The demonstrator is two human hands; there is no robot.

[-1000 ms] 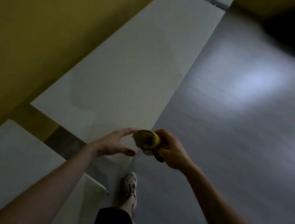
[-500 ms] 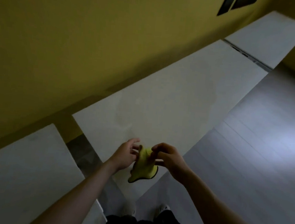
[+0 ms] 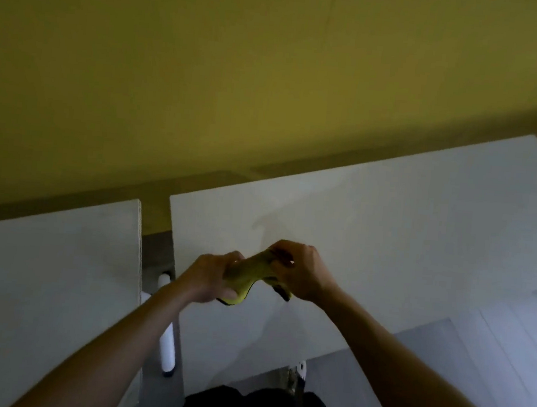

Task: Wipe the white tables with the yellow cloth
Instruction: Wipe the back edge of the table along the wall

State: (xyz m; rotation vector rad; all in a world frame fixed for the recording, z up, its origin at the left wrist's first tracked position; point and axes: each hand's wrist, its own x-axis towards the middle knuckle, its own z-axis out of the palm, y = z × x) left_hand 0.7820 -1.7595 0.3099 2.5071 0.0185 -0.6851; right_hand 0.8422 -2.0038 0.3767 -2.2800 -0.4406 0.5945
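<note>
Yellow cloth [image 3: 245, 274] is up in the air between both hands, bunched and pulled taut. It hangs over the near part of the right white surface [image 3: 388, 233], apparently not touching it. Left hand [image 3: 207, 277] has its fingers curled round the cloth's left end, and a dark-edged corner pokes out below. Right hand [image 3: 301, 272] pinches the right end with bent fingers, with another dark-trimmed corner hanging near the wrist. Neither hand is spread.

Handling, as a judgement: the cloth looks soft, light and limp, with some give when stretched. It is not fragile and is unlikely to slip from bare fingers. It is best taken by the hem or corners to open it out. For the wiping itself, a flat palm on the middle would press it down. Bunched like this it would cover little, so it likely wants opening or folding into a pad first. Wiping does not look under way yet.

Left white surface [image 3: 46, 281] sits near left, split from the right one by a narrow gap. A white leg [image 3: 167, 340] shows in that gap. Yellow wall [image 3: 239, 71] runs along the far side of both, and grey floor [image 3: 480, 368] is near right.

No containers are in view. The light is dim, so any marks on the surfaces are too faint to tell.
</note>
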